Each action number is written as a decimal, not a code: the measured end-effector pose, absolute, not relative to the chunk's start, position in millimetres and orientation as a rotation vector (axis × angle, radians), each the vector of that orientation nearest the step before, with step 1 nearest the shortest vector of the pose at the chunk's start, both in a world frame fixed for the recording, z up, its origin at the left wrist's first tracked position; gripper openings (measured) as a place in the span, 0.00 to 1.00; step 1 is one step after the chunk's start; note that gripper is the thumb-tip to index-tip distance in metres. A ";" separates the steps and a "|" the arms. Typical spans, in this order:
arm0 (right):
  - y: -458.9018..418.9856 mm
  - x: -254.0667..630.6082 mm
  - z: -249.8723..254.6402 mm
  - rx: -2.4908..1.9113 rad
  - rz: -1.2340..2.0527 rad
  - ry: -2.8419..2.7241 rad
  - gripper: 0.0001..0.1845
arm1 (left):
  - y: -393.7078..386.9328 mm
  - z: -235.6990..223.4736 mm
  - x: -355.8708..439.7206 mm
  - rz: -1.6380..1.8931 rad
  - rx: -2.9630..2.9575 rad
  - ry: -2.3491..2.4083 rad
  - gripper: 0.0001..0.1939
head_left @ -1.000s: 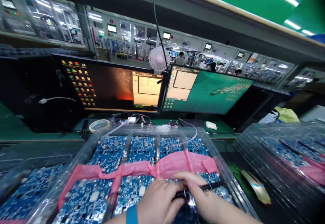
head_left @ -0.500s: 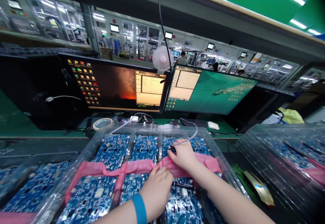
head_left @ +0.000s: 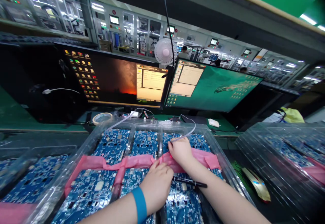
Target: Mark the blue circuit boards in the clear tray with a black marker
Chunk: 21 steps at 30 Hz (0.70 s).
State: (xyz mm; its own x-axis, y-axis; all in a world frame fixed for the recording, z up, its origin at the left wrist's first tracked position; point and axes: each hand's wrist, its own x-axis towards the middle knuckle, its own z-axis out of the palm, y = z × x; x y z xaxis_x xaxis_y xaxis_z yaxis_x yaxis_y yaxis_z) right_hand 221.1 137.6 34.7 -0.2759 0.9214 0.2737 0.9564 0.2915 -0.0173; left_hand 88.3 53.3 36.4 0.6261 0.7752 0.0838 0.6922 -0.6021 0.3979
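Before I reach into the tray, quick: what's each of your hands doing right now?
Left hand: open, fingertips at the pink tape, holding nothing.
Right hand: curled on the tape; cannot tell whether it is gripping it.

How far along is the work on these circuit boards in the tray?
Roughly, as far as the pictures show. Done: a pink strip already crosses the clear plastic tray over the blue circuit boards. In hand: the right hand is on the strip, the left hand beside it, and a black marker pen lies unheld on a near board. Left: a second tray of boards sits to the right.
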 end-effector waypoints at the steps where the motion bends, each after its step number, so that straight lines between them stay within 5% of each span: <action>1: 137.4 220.2 35.6 -1.739 -0.221 -2.335 0.14 | 53.5 37.4 88.6 0.348 2.521 1.181 0.12; 14: 134.6 236.1 48.2 -1.792 -0.120 -2.274 0.17 | 56.9 45.4 90.0 0.421 2.435 1.242 0.07; 21: 55.9 263.6 67.7 -1.576 0.303 -2.412 0.19 | 64.1 47.7 89.0 0.605 2.010 1.379 0.12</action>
State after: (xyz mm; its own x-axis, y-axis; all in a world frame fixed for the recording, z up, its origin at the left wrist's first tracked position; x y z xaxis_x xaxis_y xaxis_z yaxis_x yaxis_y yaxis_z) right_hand 263.6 55.9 67.7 -0.3873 0.9176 0.0889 0.8671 0.3953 -0.3032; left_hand 89.0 64.1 47.7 0.3502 0.9363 0.0250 0.6528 -0.2631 0.7104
